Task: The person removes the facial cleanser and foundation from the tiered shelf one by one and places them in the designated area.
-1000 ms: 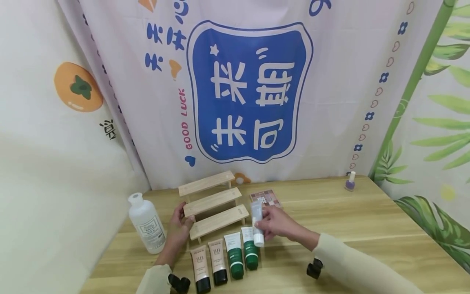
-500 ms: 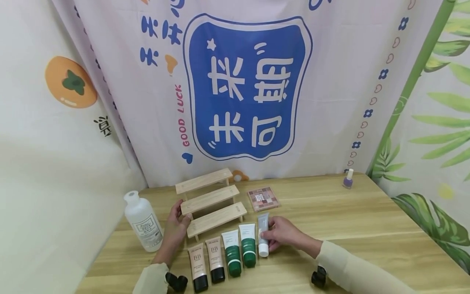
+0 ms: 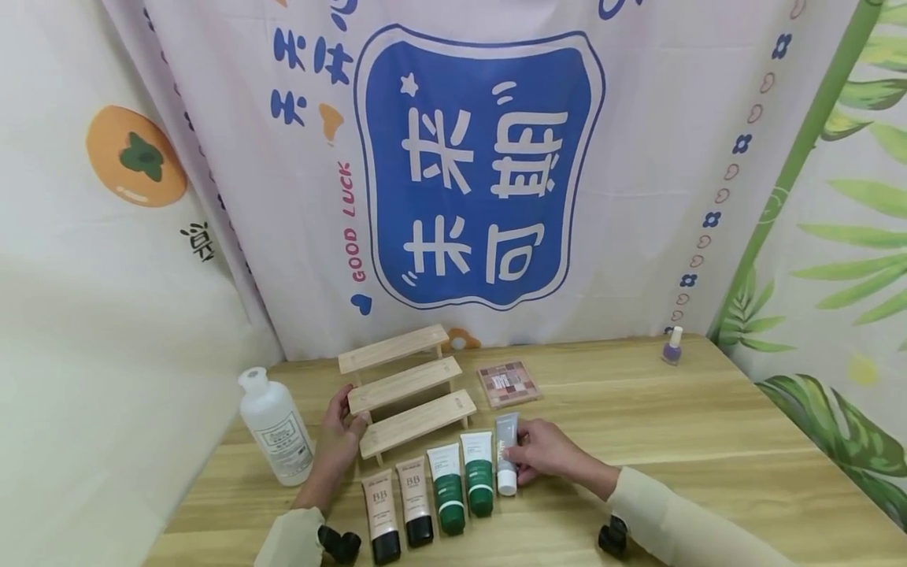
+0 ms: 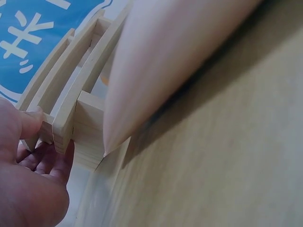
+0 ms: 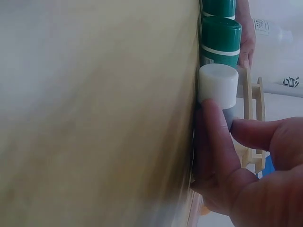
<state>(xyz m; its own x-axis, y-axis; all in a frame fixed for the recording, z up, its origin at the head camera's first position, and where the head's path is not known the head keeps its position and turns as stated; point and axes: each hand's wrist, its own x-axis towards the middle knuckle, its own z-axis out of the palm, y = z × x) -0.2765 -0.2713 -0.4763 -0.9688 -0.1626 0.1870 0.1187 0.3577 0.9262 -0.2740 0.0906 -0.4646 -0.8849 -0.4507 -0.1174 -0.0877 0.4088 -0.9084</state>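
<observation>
In the head view, a three-tier wooden display rack (image 3: 418,421) stands at the back of the table. My left hand (image 3: 338,441) grips its left end; the left wrist view has thumb and fingers around the wood. A grey tube with a white cap (image 3: 506,437) lies cap toward me, pinched between thumb and fingers of my right hand (image 3: 549,450). Left of it, two white-and-green tubes (image 3: 479,476) and two beige BB cream tubes (image 3: 383,504) complete a row before the rack. In the right wrist view, the white cap (image 5: 219,82) lies beside a green cap (image 5: 221,35).
A large white bottle (image 3: 278,429) stands left of my left hand. Behind the grey tube lies a checkered makeup palette (image 3: 508,383). A purple nail polish bottle (image 3: 672,346) stands at the back right of the wooden table (image 3: 673,457). A printed curtain (image 3: 652,197) hangs behind.
My right hand has lowered the grey tube from above the palette's front edge to the table, at the right end of the row, then shifted it slightly left. The left hand stays on the rack.
</observation>
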